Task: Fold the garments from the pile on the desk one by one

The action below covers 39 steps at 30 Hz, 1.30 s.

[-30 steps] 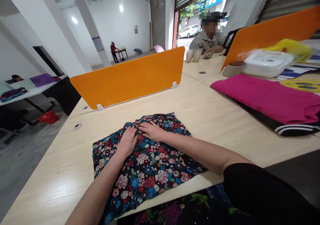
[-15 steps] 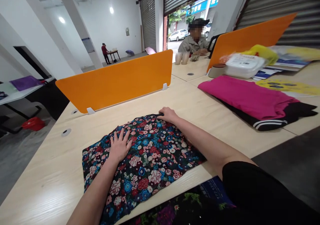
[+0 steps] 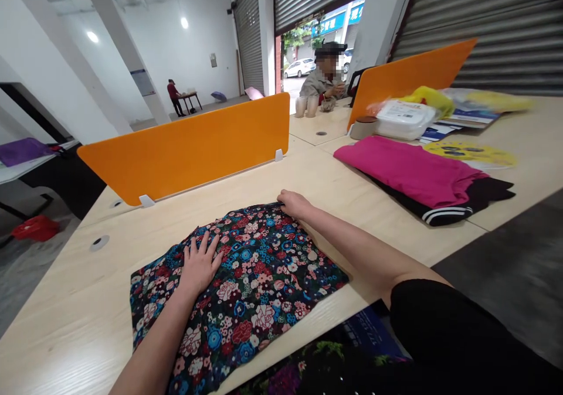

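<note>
A dark floral cloth (image 3: 259,278), perhaps a folded garment, lies spread on the table in front of me, covered in red, pink, blue and white flowers. My left hand (image 3: 200,266) rests flat on its left half with the fingers spread. At the far right corner of the cloth, my right hand (image 3: 295,203) has its fingers curled round the edge and pinches it. Part of the near left edge is hidden under my left forearm.
To the right lie a folded magenta garment (image 3: 409,169) with black striped trim, a tape roll (image 3: 364,128) and a white plastic pack (image 3: 404,119). Orange dividers (image 3: 189,149) stand on the wooden table (image 3: 74,301). A person (image 3: 323,81) sits beyond. Dark printed material (image 3: 352,348) lies near me.
The view has turned slightly right, so things appear shifted left. My right hand's fingers have curled more closely at the cloth's edge; my left hand stays flat on it.
</note>
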Tool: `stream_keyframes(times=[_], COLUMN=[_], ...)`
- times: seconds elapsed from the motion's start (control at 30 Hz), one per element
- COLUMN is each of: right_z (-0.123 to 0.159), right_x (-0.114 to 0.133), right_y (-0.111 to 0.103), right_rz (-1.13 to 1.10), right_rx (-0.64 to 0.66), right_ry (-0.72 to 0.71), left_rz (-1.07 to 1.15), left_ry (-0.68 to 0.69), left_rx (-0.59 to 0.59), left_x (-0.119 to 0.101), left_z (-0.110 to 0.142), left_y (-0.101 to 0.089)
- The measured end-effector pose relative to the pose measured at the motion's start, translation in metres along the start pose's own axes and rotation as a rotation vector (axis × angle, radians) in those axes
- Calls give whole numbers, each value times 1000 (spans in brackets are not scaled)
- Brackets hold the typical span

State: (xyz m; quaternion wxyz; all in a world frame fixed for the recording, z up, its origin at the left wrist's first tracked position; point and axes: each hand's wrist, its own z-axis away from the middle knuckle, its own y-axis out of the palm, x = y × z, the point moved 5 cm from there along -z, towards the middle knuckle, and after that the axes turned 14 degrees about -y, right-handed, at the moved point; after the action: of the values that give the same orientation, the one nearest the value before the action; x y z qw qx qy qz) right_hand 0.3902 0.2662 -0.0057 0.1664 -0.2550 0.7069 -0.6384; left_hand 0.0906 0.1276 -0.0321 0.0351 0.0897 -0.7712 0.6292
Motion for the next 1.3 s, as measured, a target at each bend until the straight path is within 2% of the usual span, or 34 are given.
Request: stream_keyframes(times=[0.17,0.33,0.5,0.7,0.77,0.8,0.87,0.93,1.0,1.07,1.13,1.23,1.3], right_z=[-6,-17,-30,-32,-26,-22,-14,-6,2,7,9,8,9], right_x=[3,-11,-24,-35,-22,-9,27,65,89,95,91,84,84], right_y=[3,-2,-5,-17,-22,-22,-17,1,24,40,46,42,35], right_rz=[-36,-192,-345,-246,-194,-170,-133,-120,-124,-120,-106,-109,-126], right_rx=[-17,-79,-68,-139,-209,-250,-296,-217,-74,12,30,71,81], right_ry=[27,90,157,272,275,233,54,-165,-263,-256,-236,-231,-206], left_rz=[3,24,26,36,47,52,59,63,74,97,123,151,146], left_ry=[1,5,1,-9,-7,-7,-6,-2,-4,-22,-49,-67,-79], left_rx=[-13,-16,-36,-24,-18,-13,0,13,22,30,46,83,73], left_x=[1,2,2,1,1,1,0,0,-1,0,1,7,18], left_z=[0,0,0,0,0,1,1,2,1,0,-1,1,8], left_y=[2,5,5,5,4,3,2,1,1,1,0,-7,-15])
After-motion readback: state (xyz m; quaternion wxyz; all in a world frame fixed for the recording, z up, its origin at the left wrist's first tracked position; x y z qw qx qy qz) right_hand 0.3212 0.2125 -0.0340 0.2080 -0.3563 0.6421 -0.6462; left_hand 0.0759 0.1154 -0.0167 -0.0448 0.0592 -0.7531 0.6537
